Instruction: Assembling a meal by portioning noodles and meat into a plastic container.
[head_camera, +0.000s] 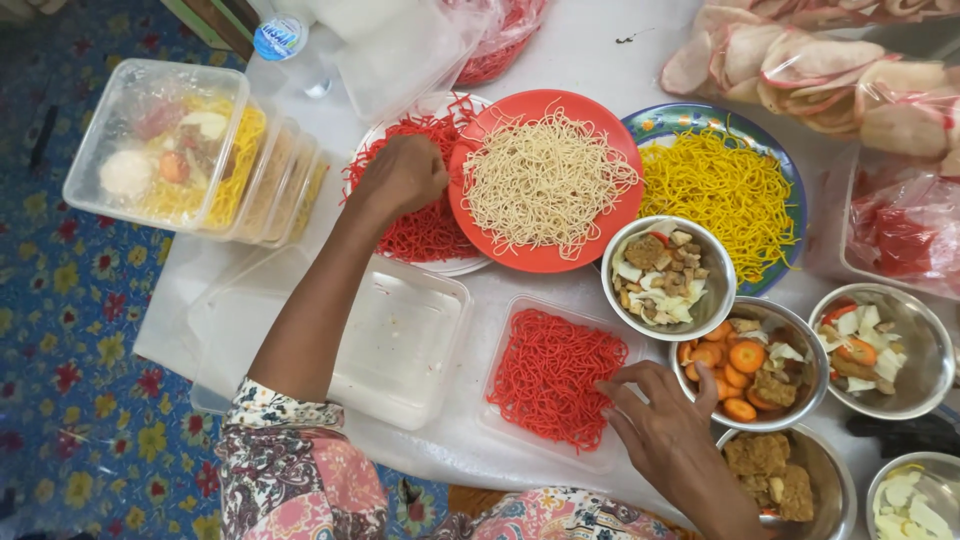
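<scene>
My left hand is bunched tight over the red noodles on the white plate, pinching a tuft. My right hand lies loosely spread, fingertips on the near corner of the clear tub of red noodles; it grips nothing.

What could go wrong: the tuft may shed brittle strands onto the bench as I lift it, and my right wrist sits close beside the carrot bowl, so a careless sweep could tip it.

Counting, left to right: a row of filled lidded boxes, four as far as I can tell; one empty tub; one tub of red noodles; three plates of noodles: red, pale on the orange plate, and yellow; five steel bowls.
</scene>
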